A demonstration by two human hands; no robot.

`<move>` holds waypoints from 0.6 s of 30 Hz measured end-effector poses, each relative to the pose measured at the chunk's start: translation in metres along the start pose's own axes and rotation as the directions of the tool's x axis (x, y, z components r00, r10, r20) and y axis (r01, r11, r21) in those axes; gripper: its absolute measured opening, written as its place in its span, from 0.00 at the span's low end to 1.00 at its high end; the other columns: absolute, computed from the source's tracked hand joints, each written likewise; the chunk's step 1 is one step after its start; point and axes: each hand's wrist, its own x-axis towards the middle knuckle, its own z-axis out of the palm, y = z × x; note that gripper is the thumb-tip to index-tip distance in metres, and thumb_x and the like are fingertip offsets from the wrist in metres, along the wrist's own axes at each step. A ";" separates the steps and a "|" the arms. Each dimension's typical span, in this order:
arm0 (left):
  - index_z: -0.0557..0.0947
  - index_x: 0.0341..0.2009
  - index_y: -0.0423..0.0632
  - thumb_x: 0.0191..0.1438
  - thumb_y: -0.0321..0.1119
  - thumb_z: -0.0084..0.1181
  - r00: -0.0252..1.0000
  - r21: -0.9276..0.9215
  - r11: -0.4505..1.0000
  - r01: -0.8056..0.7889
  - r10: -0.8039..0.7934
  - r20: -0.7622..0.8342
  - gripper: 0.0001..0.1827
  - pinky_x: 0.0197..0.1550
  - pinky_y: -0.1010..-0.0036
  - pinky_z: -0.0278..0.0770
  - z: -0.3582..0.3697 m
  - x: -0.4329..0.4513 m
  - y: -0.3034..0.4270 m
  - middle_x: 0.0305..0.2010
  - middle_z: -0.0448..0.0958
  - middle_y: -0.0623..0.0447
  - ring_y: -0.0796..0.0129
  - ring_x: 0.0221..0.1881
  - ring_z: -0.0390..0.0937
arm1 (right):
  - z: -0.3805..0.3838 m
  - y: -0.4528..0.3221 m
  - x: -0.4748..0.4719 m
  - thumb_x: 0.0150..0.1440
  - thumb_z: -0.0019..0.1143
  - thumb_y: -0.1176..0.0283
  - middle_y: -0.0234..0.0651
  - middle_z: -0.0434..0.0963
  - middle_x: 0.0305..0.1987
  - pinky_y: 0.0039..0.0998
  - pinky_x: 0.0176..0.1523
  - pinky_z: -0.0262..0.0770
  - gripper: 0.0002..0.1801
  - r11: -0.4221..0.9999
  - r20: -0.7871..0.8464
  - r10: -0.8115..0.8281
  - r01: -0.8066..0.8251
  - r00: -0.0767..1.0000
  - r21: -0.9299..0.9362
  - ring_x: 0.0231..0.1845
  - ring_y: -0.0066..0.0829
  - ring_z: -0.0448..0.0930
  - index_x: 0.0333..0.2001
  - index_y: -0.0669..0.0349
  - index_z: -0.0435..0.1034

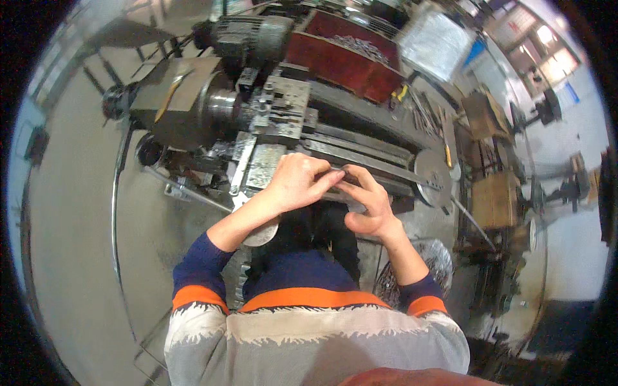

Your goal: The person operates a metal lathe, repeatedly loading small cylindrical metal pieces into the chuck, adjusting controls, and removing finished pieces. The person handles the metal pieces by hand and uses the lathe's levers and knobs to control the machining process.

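My left hand and my right hand meet at their fingertips over the front of a metal lathe. Between the fingertips there seems to be something small and dark, mostly hidden by the fingers; what it is I cannot tell. Just beyond my left hand lies the lathe's carriage, and behind it stands the tool post block. The chuck is to its left. The steel bed rails run to the right behind my right hand.
A red tray of small metal parts stands behind the lathe. A brush with a wooden handle rests on the headstock cover. Right of the bed are a round metal disc and several long tools. A long lever sticks out at front left.
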 end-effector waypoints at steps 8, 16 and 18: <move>0.78 0.20 0.43 0.50 0.42 0.51 0.979 -0.240 0.956 0.171 -0.193 -0.070 0.17 0.20 0.66 0.66 -0.038 -0.017 -0.023 0.14 0.71 0.44 0.54 0.17 0.72 | 0.004 -0.006 0.077 0.30 0.52 0.73 0.45 0.73 0.41 0.36 0.44 0.70 0.21 0.976 0.172 -0.212 0.201 0.962 0.082 0.41 0.46 0.73 0.35 0.64 0.73; 0.73 0.43 0.48 0.49 0.42 0.53 0.968 0.272 0.929 0.251 -0.233 -0.097 0.18 0.28 0.59 0.72 -0.121 -0.059 -0.055 0.23 0.75 0.42 0.48 0.26 0.74 | 0.037 0.001 0.183 0.28 0.53 0.74 0.46 0.74 0.39 0.37 0.41 0.71 0.18 0.903 0.300 -0.360 0.411 0.883 -0.127 0.38 0.44 0.73 0.30 0.64 0.74; 0.71 0.47 0.49 0.48 0.41 0.55 0.945 0.402 0.857 0.322 -0.267 -0.187 0.21 0.29 0.60 0.72 -0.153 -0.089 -0.069 0.26 0.75 0.42 0.48 0.28 0.75 | 0.059 0.014 0.214 0.29 0.54 0.72 0.42 0.75 0.40 0.37 0.44 0.70 0.18 0.885 0.344 -0.250 0.358 0.905 -0.299 0.42 0.41 0.72 0.29 0.62 0.75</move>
